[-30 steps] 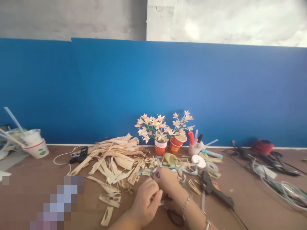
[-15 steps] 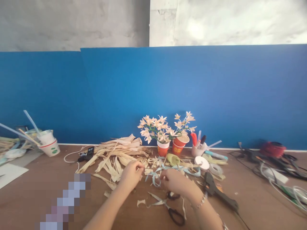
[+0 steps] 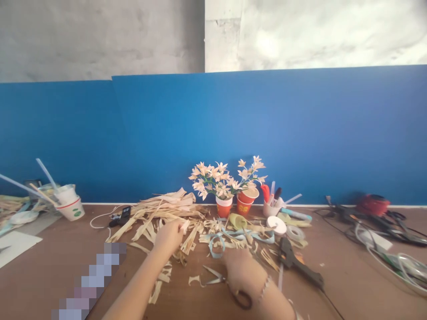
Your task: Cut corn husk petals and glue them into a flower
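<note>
My left hand [image 3: 170, 236] is closed at the right edge of the pile of dry husks [image 3: 163, 206], with a small pale piece at its fingertips. My right hand [image 3: 235, 266] is blurred and hangs over the black-handled scissors [image 3: 215, 279], covering part of their handles; its fingers are hidden. The scissor blades point left, beside a small husk scrap [image 3: 194, 280]. Behind my right hand lie a curled light-blue ribbon [image 3: 216, 246] and cut husk pieces. Pale flowers [image 3: 215, 178] stand in a red paper cup [image 3: 223, 207].
A second red cup [image 3: 246, 202] and a pen cup [image 3: 271, 208] stand behind a white disc [image 3: 276, 225]. A black glue gun [image 3: 300, 266] lies right, with cables [image 3: 363, 231] beyond. Far left are a white cup [image 3: 71, 208] and paper [image 3: 18, 244].
My left hand has moved left toward the husk pile. My right hand has come down over the scissors' handles. The view has shifted slightly.
</note>
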